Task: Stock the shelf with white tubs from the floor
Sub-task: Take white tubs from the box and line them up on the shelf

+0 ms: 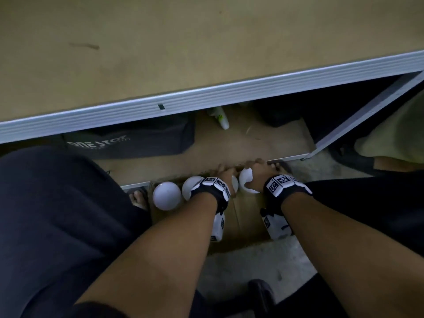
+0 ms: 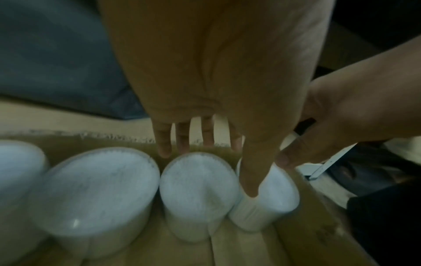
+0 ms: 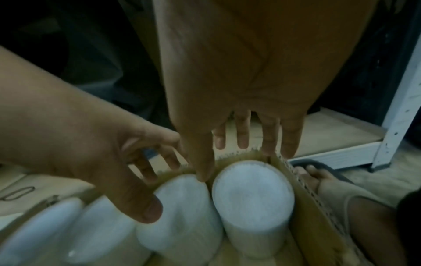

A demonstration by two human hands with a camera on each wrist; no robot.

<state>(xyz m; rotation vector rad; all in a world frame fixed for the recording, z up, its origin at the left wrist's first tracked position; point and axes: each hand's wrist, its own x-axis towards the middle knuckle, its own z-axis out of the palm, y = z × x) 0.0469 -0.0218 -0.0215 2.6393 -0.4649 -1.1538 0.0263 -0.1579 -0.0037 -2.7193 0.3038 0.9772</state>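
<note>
Above my hands the shelf (image 1: pixel 206 92) spans the head view, its pale metal edge running across. Below it a cardboard box (image 2: pixel 307 225) sits on the floor, holding a row of four white tubs (image 2: pixel 100 189) standing upright, side by side. I have my left hand (image 1: pixel 223 174) spread over the third tub (image 2: pixel 198 190), fingers straight behind its far rim, thumb down in the gap beside the rightmost tub (image 3: pixel 252 196). My right hand (image 1: pixel 255 172) reaches over that rightmost tub, fingers straight past the box's far wall and thumb dropped between the two tubs. Neither hand has closed around anything yet.
</note>
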